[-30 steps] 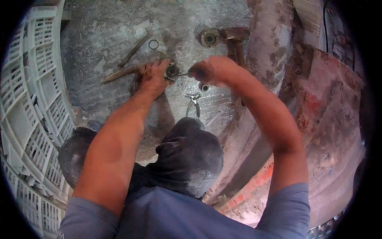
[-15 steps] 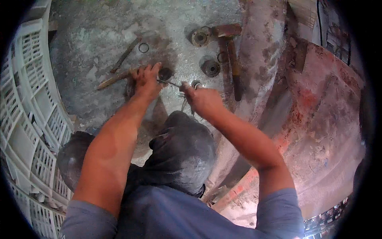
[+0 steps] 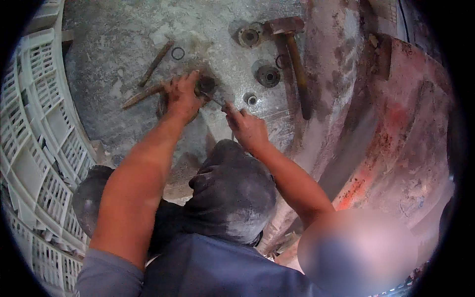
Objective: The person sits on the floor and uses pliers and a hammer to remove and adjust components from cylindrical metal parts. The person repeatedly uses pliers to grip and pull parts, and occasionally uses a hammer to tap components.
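My left hand [image 3: 182,99] is closed around a dark round metal part [image 3: 206,84] whose open hole shows beside the fingers. A thin metal rod-like tool [image 3: 213,99] is pinched in my right hand [image 3: 247,129], its tip at the edge of that part. The tool's handle end is hidden in my palm, so its exact kind cannot be told. Against the left hand's knuckles lies a wooden handle [image 3: 138,99]; its other end disappears beneath the hand. Just beyond my right hand a small metal ring [image 3: 252,100] sits on the grey floor.
A sledgehammer [image 3: 297,64] lies at the right, beside a flanged metal part [image 3: 249,36] and a dark round hub [image 3: 267,76]. Farther left are a short bar [image 3: 156,63] and a thin ring [image 3: 177,53]. White slatted crates [image 3: 47,114] line the left; a reddish curved metal body [image 3: 391,133] rises right.
My right hand has drawn slightly nearer to me, uncovering the small metal ring. The tool's tip has moved a little along the part. My left hand keeps its hold.
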`<state>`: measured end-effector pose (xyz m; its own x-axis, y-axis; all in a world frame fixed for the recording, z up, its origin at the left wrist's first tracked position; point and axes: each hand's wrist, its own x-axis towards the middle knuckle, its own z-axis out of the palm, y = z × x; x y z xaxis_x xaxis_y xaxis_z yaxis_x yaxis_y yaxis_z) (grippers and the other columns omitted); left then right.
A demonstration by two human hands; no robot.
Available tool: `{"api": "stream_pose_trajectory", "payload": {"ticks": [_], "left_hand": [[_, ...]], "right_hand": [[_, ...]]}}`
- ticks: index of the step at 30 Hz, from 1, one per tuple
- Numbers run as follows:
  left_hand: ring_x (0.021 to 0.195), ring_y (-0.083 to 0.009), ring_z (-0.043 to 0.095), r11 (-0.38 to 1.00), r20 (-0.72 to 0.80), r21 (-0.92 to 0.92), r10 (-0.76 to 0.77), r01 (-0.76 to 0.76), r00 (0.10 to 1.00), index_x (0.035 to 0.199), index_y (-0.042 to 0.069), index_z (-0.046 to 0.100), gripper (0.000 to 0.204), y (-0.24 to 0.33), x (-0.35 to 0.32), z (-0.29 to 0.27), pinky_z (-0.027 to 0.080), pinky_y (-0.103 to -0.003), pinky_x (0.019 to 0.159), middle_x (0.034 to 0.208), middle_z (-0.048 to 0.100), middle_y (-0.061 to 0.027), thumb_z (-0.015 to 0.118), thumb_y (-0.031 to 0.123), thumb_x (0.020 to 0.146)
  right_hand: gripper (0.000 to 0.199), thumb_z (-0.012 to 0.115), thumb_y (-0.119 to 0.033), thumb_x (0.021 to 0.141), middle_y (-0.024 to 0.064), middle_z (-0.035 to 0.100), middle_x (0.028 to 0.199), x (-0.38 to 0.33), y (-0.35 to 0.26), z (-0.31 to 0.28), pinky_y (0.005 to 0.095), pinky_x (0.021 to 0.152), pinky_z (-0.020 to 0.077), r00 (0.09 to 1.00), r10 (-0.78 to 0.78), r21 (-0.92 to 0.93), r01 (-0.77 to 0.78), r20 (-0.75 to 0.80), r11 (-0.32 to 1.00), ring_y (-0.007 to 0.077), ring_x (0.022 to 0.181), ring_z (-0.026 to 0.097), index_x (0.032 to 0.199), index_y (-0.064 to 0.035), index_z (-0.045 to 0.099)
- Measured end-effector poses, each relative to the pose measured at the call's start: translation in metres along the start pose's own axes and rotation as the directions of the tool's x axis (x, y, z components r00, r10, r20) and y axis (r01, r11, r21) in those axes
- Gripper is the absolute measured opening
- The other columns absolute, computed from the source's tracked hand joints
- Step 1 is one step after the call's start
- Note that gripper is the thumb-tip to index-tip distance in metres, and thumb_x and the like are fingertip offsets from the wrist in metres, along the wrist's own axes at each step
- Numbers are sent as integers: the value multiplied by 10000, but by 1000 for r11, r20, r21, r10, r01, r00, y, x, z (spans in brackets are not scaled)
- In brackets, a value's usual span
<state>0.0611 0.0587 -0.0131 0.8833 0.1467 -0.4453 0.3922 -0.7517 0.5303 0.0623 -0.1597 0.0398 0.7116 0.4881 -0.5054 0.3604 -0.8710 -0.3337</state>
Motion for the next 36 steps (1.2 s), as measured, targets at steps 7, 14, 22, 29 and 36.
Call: {"api": "stream_pose_trajectory", "payload": {"ticks": [7,14,22,29,36], "left_hand": [[1209,-338,520,996,-73,-62,57,-62,996,1330,152,557,743,-16,1,14,246,-586,1115,1221,633,-80,861,244,659],[1216,-339,521,996,-69,-70,59,-63,996,1337,159,558,738,-28,8,21,280,-533,1112,1211,639,-88,850,248,665],[1260,-360,490,983,62,-77,171,-166,983,1453,185,443,866,-32,15,6,299,-504,1123,1327,570,-121,845,307,696],[1250,-381,479,992,163,-21,126,-124,979,1404,228,507,804,-24,15,-5,360,-501,1081,1362,534,-129,853,299,683],[1235,-374,491,987,28,124,103,-105,994,1376,217,527,798,-6,7,-14,380,-485,1071,1331,553,-140,869,219,655]], "right_hand": [[505,563,-321,968,150,646,880,-13,-10,27,500,574,517,993,72,57,-67,-90,996,380,701,659,1454,-295,429],[509,580,-336,952,138,659,876,-11,-4,37,492,569,522,990,42,131,-25,-131,991,373,700,665,1442,-279,452],[390,576,-396,947,120,633,676,27,31,-19,468,534,511,960,-256,-26,255,-114,967,331,616,650,1318,-273,578],[491,601,-370,938,122,650,772,17,21,-9,483,559,517,990,-139,19,139,-14,990,353,657,656,1413,-334,480],[541,591,-358,939,155,658,866,-3,5,35,492,570,516,996,5,101,3,-88,995,366,685,665,1457,-305,442]]}}
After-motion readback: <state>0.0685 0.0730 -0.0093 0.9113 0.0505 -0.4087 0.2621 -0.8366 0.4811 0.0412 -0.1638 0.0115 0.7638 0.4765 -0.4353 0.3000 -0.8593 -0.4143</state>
